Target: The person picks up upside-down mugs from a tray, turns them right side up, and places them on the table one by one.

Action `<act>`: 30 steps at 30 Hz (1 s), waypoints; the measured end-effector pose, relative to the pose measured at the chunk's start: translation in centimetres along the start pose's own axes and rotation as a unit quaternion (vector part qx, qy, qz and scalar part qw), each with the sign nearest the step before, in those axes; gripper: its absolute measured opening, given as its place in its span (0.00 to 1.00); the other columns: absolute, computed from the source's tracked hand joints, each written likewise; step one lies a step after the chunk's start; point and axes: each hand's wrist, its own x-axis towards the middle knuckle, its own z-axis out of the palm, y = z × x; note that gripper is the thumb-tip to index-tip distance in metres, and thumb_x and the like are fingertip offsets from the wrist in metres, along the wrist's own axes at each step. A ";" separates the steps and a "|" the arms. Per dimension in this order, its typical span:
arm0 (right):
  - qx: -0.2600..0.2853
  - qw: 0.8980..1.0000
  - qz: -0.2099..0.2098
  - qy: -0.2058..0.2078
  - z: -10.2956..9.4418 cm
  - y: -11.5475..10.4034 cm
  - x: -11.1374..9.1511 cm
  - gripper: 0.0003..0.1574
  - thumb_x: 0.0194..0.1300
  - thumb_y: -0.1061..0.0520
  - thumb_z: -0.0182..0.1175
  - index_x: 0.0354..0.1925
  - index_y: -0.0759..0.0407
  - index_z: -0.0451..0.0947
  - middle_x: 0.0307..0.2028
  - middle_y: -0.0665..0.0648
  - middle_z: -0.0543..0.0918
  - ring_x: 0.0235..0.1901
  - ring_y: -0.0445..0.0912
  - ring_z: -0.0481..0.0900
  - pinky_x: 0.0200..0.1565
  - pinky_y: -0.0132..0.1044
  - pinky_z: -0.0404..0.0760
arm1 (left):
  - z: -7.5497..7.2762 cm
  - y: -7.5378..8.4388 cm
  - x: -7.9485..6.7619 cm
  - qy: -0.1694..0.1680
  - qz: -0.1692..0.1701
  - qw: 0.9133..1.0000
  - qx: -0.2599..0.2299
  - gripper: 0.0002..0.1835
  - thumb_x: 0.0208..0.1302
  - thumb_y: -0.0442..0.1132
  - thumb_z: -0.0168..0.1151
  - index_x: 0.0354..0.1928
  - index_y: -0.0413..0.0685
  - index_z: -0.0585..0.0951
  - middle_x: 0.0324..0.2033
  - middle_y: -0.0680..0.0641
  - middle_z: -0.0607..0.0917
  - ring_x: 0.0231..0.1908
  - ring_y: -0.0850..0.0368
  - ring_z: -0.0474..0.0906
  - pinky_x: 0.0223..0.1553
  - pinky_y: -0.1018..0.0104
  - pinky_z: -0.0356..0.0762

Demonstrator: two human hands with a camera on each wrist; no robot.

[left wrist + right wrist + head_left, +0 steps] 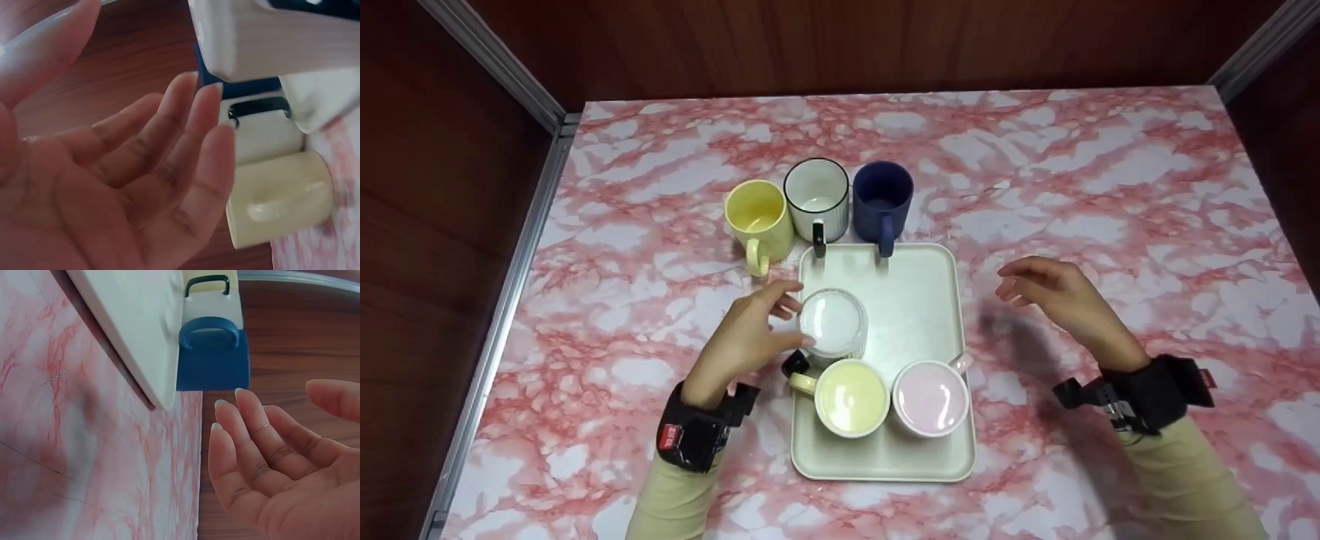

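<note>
My left hand (754,330) hovers at the left edge of the cream tray (915,315), fingers loosely bent and holding nothing. Beside it on the tray, a white mug (832,322) with a black handle appears to stand bottom up. Whether the thumb tip touches this mug I cannot tell. Nearer me on the tray are a yellow mug (851,397) and a pink mug (931,399), both seemingly upside down. To the right of the tray, my right hand (1054,292) hangs above the table with relaxed fingers and nothing in it.
Behind the tray stand three upright mugs in a row: yellow (757,214), white with a black rim (817,191) and dark blue (883,196). The white and blue handles reach over the tray's far edge. Dark wooden panels (885,45) border the marbled table (1095,172).
</note>
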 end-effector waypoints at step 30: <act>-0.010 0.999 0.021 -0.036 -0.1 0.6 -0.1 0.18 0.68 0.57 0.51 0.47 0.72 0.73 0.35 0.65 0.79 0.36 0.48 0.79 0.40 0.36 0.78 | 3.5 -3.3 -1.3 0.019 -0.031 0.997 0.072 0.12 0.54 0.34 0.63 0.18 0.45 0.72 0.16 0.54 0.69 0.23 0.57 0.67 0.28 0.63 0.65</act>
